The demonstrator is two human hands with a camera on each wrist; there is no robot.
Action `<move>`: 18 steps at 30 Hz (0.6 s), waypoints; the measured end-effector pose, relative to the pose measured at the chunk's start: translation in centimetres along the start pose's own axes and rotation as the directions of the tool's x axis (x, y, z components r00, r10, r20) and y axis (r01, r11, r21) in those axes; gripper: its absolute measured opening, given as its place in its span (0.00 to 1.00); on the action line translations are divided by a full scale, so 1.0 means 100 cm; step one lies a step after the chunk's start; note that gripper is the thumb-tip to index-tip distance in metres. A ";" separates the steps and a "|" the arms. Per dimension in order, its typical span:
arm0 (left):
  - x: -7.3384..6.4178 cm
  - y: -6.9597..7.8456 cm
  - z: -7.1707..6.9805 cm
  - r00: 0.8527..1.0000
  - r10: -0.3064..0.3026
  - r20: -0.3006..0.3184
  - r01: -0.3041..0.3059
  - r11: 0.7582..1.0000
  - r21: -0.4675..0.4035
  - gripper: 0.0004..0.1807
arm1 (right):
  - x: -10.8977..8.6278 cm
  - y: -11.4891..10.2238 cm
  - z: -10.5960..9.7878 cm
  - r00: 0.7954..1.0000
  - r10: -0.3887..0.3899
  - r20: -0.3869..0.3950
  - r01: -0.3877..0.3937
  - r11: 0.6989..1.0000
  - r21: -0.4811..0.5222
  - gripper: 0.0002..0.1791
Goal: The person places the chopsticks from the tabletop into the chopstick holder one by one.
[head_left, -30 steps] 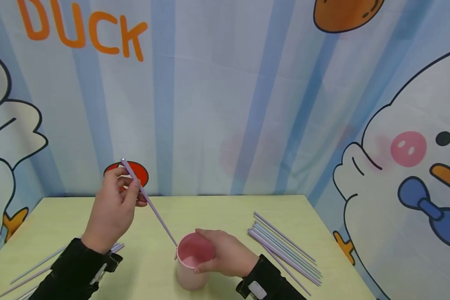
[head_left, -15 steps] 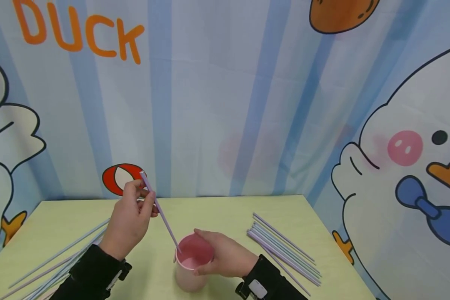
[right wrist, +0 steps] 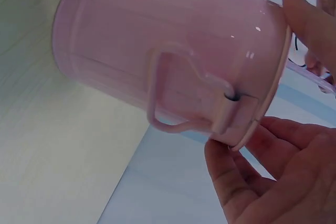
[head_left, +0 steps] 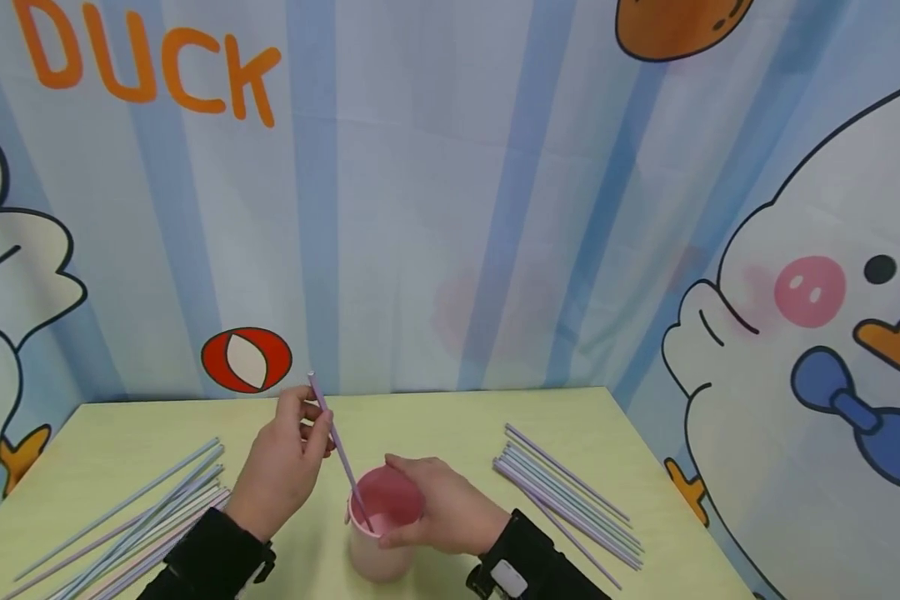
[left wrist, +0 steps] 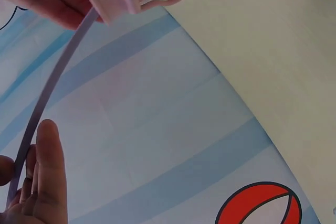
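My left hand [head_left: 281, 471] pinches a thin purple straw [head_left: 342, 454] near its upper end. The straw slants down to the right, and its lower end is inside the mouth of a pink metal bucket [head_left: 378, 560]. On the bucket's right side, my right hand [head_left: 450, 508] grips the rim, thumb in front and fingers behind. The right wrist view shows a small looped handle [right wrist: 155, 90] on the bucket's wall. In the left wrist view, the purple straw [left wrist: 50, 85] runs from the fingers up behind the bucket's rim.
A loose bundle of pale blue, purple and whitish straws [head_left: 142, 521] lies on the left of the yellow table [head_left: 420, 425], partly under the left sleeve. Another bundle of straws [head_left: 570, 496] lies at the right. Behind the table hangs a striped duck-print curtain [head_left: 420, 208].
My left hand has moved right and down, bringing the straw's lower end from outside the bucket's rim into its mouth. The right hand keeps its hold on the bucket.
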State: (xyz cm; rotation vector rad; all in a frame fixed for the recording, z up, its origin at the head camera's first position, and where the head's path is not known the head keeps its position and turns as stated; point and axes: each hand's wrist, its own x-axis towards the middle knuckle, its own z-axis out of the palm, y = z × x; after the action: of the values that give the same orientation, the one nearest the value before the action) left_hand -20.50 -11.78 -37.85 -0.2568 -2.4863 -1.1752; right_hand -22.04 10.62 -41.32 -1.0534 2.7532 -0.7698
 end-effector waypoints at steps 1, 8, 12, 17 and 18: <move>-0.001 -0.001 0.002 1.000 -0.003 0.005 0.003 1.000 0.006 0.18 | 0.001 0.000 -0.001 1.000 -0.006 0.006 0.006 1.000 0.001 0.52; -0.007 -0.009 0.013 0.997 -0.065 0.052 0.063 0.997 0.045 0.18 | 0.004 0.001 -0.005 0.999 -0.041 0.036 0.039 0.998 0.054 0.49; -0.009 -0.013 0.018 0.994 -0.089 0.064 0.086 0.995 0.049 0.18 | 0.006 0.001 -0.004 0.997 -0.065 0.038 0.062 0.995 0.074 0.49; -0.011 -0.017 0.024 0.993 -0.093 0.069 0.088 0.994 0.061 0.18 | 0.007 0.002 -0.003 0.996 -0.080 0.041 0.077 0.994 0.083 0.48; -0.012 -0.018 0.024 0.993 -0.093 0.068 0.088 0.994 0.065 0.18 | 0.007 0.002 -0.003 0.996 -0.080 0.041 0.077 0.994 0.078 0.48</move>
State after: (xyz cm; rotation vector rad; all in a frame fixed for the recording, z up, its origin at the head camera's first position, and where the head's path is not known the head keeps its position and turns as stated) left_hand -20.64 -11.02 -40.99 -0.1728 -2.6157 -1.1407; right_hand -22.73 10.44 -41.08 -1.1549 2.6371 -0.8436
